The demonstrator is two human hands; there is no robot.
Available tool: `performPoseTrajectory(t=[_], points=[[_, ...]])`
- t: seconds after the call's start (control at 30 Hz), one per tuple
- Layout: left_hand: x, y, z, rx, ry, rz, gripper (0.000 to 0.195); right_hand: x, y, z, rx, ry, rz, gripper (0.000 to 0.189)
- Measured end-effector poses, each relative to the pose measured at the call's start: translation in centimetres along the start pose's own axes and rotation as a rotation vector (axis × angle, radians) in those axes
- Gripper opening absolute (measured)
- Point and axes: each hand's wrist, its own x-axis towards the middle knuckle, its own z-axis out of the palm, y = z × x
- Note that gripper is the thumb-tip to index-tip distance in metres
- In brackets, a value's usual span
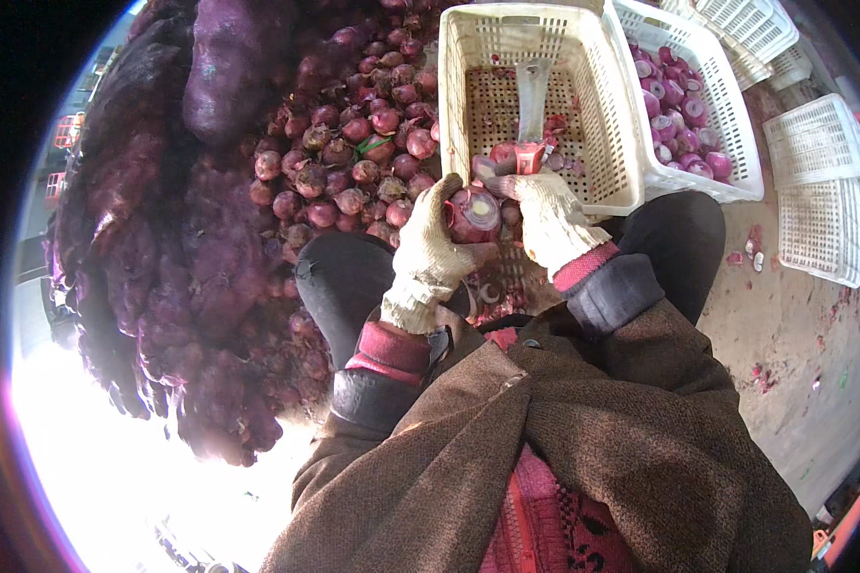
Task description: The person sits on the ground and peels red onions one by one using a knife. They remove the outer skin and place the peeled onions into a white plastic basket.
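My left hand, in a pale knitted glove, grips a red onion whose cut end shows pale rings. Beside it, my right hand, gloved the same way, is closed on the red handle of a knife. The broad blade points away from me, over the inside of a dirty white plastic crate. My right fingertips are close to the onion's upper edge; whether they touch it is unclear. Skin scraps and onion pieces lie in the crate's near end.
Unpeeled red onions are heaped to the left, beside stacked purple mesh sacks. Right of the knife crate, a second white crate holds peeled onions. More empty crates stand farther right. Peel scraps dot the concrete floor.
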Motion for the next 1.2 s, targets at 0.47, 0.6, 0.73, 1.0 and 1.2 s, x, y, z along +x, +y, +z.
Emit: performPoseTrajectory(t=[0.47,0.6,0.73,1.0,1.2], points=[[-1.5,1.2,-2.6,-1.233,-0.177,-0.041,0.072,-7.1,-6.5,-0.3,-0.696,-0.250,0.036,0.020],[-2.0,3.5,-3.0,-1.254,-0.209,-0.018,0.075,-9.5,-5.3,0.0,-0.638,-0.381,-0.177,0.020],[-2.8,5.3,-2.7,-1.135,-0.135,-0.012,0.082,-10.1,-4.9,-0.4,-0.789,-0.375,-0.255,0.025],[-3.2,6.6,-3.7,-0.892,-0.048,0.073,0.086,-10.5,-3.4,-2.0,-0.733,-0.462,-0.174,0.024],[-3.3,5.2,-5.0,-0.932,-0.091,0.045,0.079,-12.0,-4.4,-1.7,-0.614,-0.514,-0.003,0.017]])
